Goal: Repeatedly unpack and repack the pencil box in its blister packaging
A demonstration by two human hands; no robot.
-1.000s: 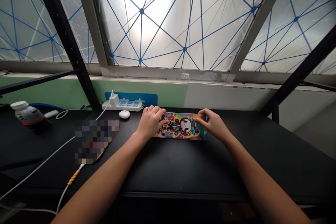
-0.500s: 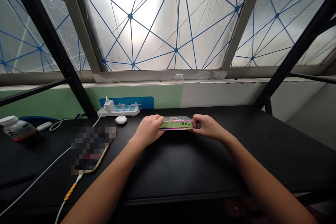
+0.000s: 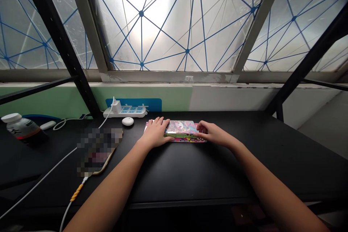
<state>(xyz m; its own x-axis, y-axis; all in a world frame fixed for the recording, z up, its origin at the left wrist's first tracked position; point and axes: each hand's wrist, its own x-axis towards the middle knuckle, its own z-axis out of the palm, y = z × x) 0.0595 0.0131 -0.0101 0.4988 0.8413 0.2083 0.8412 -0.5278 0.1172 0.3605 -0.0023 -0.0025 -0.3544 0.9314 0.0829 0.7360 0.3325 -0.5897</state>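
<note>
The colourful pencil case [image 3: 181, 127] lies flat on the black desk [image 3: 190, 174] at 12 o'clock. The left hand [image 3: 155, 133] presses its left end; the right hand [image 3: 210, 134] pinches its right edge. Keep both hands steady, I think, so it cannot slide.

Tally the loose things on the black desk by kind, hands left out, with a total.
Colourful pencil case, under left hand and right hand: 1
Power strip: 1
Small white round gadget: 1
White-capped bottle: 1
Flat blurred item on a cable: 1
Small white oblong: 1
Total: 6
</note>
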